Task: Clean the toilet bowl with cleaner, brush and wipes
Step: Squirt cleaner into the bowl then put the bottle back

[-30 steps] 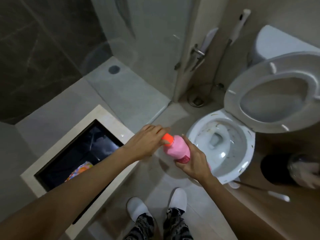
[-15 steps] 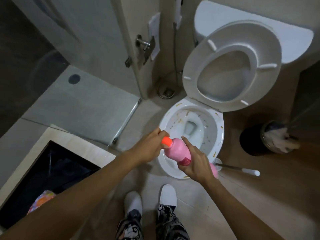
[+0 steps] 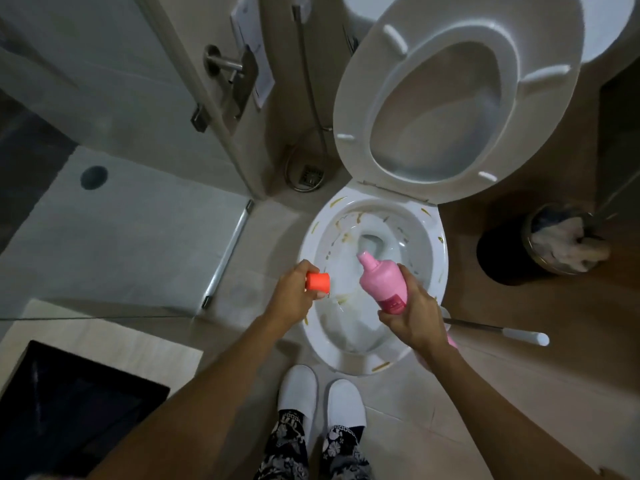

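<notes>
My left hand (image 3: 294,292) pinches the orange cap (image 3: 317,281), already off the pink cleaner bottle (image 3: 382,284). My right hand (image 3: 412,317) is wrapped around that bottle, its bare nozzle tilted over the toilet bowl (image 3: 438,251) just ahead of both hands. Yellowish streaks dot the rim and inner wall, and I see no cleaner spread there yet, so I judge the job barely begun. The brush handle (image 3: 498,332) lies on the floor to the right of my right hand, untouched; scrubbing and wiping remain.
</notes>
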Demonstrator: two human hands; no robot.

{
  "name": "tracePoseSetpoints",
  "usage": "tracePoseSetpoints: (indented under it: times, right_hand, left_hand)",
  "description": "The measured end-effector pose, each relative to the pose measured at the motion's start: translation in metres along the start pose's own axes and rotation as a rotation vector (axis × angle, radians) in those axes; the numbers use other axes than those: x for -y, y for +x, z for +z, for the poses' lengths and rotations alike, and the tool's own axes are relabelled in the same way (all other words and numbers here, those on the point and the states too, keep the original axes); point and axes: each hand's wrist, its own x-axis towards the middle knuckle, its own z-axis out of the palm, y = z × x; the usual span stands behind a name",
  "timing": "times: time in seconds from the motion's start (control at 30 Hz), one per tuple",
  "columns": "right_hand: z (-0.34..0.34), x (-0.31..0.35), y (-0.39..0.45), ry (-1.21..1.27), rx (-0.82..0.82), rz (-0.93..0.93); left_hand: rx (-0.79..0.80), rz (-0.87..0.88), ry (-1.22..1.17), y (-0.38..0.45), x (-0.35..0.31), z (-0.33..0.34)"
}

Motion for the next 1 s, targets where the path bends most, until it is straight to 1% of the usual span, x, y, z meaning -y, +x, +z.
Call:
tracePoseSetpoints:
  times: [0.1,0.17,0.33,0.77,1.0]
  right_hand:
    - [0.018,-0.011,0.024,-0.035,-0.013,0.059]
    - [0.031,-0.017,0.037,-0.060,0.010,0.069]
    - [0.054,-0.026,0.068,-0.060,0.056,0.127]
    - [0.061,-0.014,0.133,-0.173,0.126,0.274]
    - [0.062,-0.008,0.160,-0.222,0.152,0.292]
  left_hand:
    - [-0.008,-0.036,-0.048,0.018,0.026,0.024]
    - [-0.011,-0.057,-0.050,0.027,0.042,0.039]
    - [-0.006,-0.040,-0.043,0.041,0.068,0.058]
    - [-0.024,0.002,-0.099,0.069,0.074,0.046]
    - [-0.050,0.009,-0.127,0.075,0.076,0.040]
